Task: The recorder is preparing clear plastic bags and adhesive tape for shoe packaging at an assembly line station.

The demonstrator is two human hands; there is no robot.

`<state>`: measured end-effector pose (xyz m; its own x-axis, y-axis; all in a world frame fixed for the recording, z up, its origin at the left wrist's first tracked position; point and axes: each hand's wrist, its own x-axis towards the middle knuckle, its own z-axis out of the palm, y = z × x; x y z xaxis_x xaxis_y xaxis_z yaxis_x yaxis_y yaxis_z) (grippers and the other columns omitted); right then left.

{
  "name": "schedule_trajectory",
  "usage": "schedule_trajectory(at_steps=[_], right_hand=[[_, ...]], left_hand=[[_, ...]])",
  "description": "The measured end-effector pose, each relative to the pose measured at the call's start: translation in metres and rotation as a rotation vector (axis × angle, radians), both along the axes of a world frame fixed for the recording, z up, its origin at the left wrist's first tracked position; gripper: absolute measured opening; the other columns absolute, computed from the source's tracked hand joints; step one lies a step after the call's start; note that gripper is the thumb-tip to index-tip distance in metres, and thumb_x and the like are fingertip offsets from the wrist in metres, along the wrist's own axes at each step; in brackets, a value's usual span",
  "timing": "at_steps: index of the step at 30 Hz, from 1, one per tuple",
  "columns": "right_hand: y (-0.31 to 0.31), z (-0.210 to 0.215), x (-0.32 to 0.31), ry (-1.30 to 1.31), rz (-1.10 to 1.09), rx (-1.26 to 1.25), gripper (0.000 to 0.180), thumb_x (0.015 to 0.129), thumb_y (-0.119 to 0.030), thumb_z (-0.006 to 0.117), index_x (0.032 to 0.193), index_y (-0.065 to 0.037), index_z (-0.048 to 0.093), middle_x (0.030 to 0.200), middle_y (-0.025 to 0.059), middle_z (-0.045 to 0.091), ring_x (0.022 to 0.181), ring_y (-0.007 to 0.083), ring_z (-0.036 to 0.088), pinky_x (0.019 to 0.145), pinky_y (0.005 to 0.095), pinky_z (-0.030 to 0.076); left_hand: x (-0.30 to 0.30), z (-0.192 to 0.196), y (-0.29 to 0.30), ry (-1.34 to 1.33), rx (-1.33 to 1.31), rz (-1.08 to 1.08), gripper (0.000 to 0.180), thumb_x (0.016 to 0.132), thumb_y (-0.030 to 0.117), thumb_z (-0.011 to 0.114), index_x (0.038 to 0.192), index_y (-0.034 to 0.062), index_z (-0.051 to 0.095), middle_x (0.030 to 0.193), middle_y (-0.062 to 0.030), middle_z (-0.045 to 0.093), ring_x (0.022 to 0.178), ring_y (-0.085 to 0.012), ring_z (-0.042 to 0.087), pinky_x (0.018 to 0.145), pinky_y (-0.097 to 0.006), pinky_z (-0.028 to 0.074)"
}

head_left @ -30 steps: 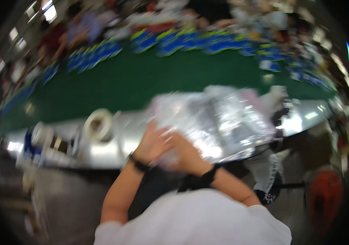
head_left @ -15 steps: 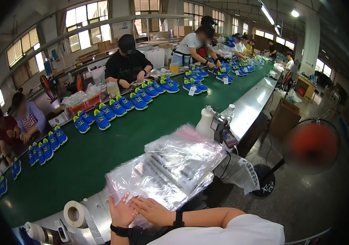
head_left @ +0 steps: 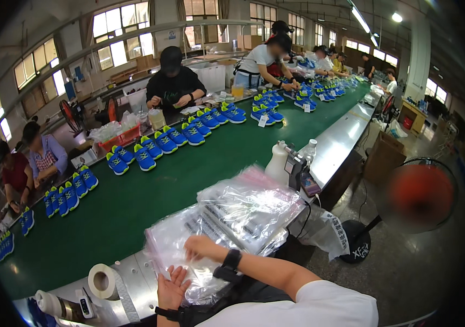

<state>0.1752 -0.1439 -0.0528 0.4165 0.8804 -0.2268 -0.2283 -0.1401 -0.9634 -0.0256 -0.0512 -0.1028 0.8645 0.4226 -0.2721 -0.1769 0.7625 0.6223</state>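
Clear plastic bags (head_left: 246,210) with pinkish edges and dark print lie in overlapping stacks on the near side of the conveyor line. Above the nearer stack is my right hand (head_left: 204,248), its fingers bent together toward the film; whatever they pinch is hidden. My left hand (head_left: 172,284) rests at the front edge of the same stack, palm turned up, fingers apart and holding nothing. Each wrist wears a black band. Blue sports shoes (head_left: 165,140) with lime-green trim stand in a long row on the green belt (head_left: 134,218), beyond both hands.
A tape roll (head_left: 102,282), a lidded bottle (head_left: 53,305) and a small device (head_left: 85,307) sit at the lower left. Past the bags stand a white spray bottle (head_left: 277,162) and a black stand. A fan (head_left: 417,193) is at right. Co-workers (head_left: 172,82) work across the belt.
My right hand has left my left palm and moved up over the bags. The left hand has shifted slightly right and down. Shoes appear slightly right, along with the whole view.
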Motion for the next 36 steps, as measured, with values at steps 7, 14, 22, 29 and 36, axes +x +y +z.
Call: schedule_trajectory(at_steps=[7,14,22,29,36], right_hand=[[-0.162,-0.037,0.158,-0.311,-1.085,0.237,0.024,0.084,-0.021,0.042,0.070,-0.005,0.053,0.061,0.0050,0.053,0.058,0.0138,0.051,0.053,0.0281,0.043],[-0.136,0.009,0.076,-1.569,-1.318,-0.037,0.028,0.071,-0.003,0.058,0.098,-0.001,0.050,0.105,0.0166,0.048,0.102,0.0319,0.043,0.089,0.0405,0.033],[0.013,-0.031,-0.081,-1.518,-0.308,-0.151,0.040,0.063,-0.033,0.069,0.082,-0.002,0.053,0.094,0.0116,0.049,0.093,0.0269,0.044,0.078,0.0390,0.032],[0.014,-0.044,-0.073,-1.493,-0.262,-0.184,0.020,0.072,-0.019,0.059,0.082,-0.002,0.055,0.091,0.0101,0.049,0.092,0.0261,0.044,0.078,0.0408,0.032],[0.017,-0.038,-0.096,-1.514,-0.200,-0.047,0.017,0.071,-0.016,0.060,0.078,-0.002,0.054,0.088,0.0100,0.050,0.091,0.0259,0.044,0.076,0.0399,0.033]], left_hand=[[-0.004,-0.003,0.001,-0.062,-0.160,-0.004,0.044,0.088,0.048,0.038,0.115,0.0141,0.038,0.123,-0.0128,0.042,0.117,-0.0309,0.039,0.089,-0.054,0.036],[0.001,0.005,0.009,-0.031,-0.097,0.171,0.047,0.090,0.044,0.037,0.118,0.0063,0.039,0.119,-0.0148,0.047,0.112,-0.0289,0.046,0.092,-0.043,0.039],[0.011,-0.013,0.003,-0.089,-0.160,0.421,0.040,0.089,0.041,0.042,0.096,0.0023,0.050,0.078,-0.0059,0.054,0.073,-0.0163,0.052,0.068,-0.029,0.044],[-0.009,-0.002,0.010,-0.042,-0.287,0.475,0.047,0.088,0.050,0.037,0.082,0.0048,0.051,0.061,-0.0019,0.040,0.050,-0.0120,0.036,0.047,-0.025,0.032],[-0.012,-0.008,0.016,-0.183,-0.278,0.360,0.051,0.089,0.051,0.033,0.076,0.0062,0.051,0.053,-0.0004,0.036,0.041,-0.0091,0.030,0.039,-0.023,0.025]])
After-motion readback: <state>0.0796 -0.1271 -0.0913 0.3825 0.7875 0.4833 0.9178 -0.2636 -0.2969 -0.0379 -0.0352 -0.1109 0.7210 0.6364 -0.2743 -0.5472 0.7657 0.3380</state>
